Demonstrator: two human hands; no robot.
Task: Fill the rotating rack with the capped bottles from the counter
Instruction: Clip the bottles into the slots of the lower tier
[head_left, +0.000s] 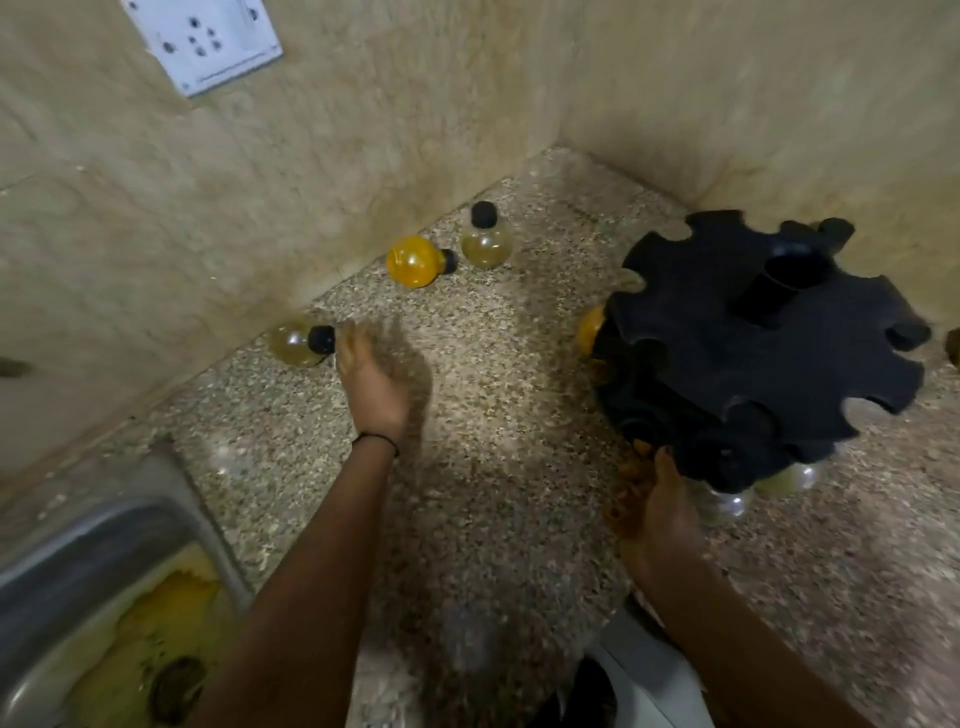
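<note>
Pale capped bottle (297, 344) lies just beyond blurred, seemingly spread left fingers (358, 338).

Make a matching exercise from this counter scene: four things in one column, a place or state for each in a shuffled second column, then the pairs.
Things:
1. orange bottle
2. upright pale bottle
3. left hand
4. right hand

Places or states:
A. at the near lower edge of the black rack
B. standing, cap up, near the wall
C. lying on its side, cap pointing right
D. open, reaching for the pale bottle on its side

Pairs: 1-C, 2-B, 3-D, 4-A
</note>
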